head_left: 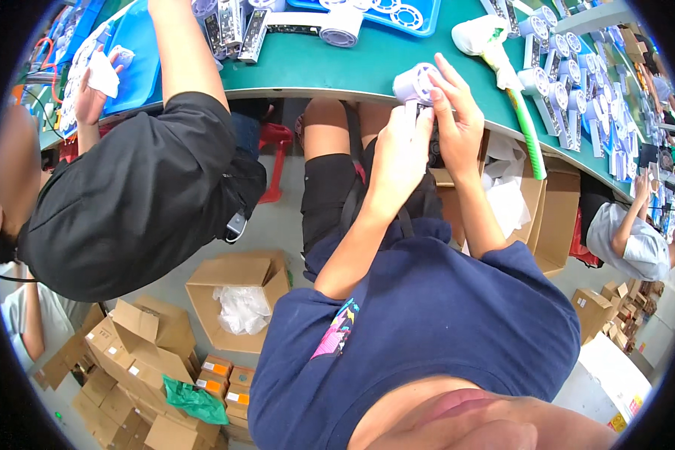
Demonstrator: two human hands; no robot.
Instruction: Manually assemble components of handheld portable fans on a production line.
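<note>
Just over the near table edge, I hold up a pale lavender plastic housing (414, 84) with a round, spoked head and a handle. My left hand (401, 150) is closed around the handle, which its fingers mostly hide. Beside the round head is my right hand (461, 124), its fingers stretched upward and fingertips at the head's right side. Whether it bears any of the weight is hard to tell. To its right lies a green-handled tool (529, 135), its head wrapped in white material and its handle jutting over the edge. A similar housing (340, 28) lies on the green table (397, 56).
Rows of similar housings (559, 71) stand at the right. A blue tray (426, 26) holds white rings. Left of me, a co-worker in a black shirt (127, 199) reaches over the table. An open carton (229, 281) stands on the floor; another carton (555, 214) sits under the table.
</note>
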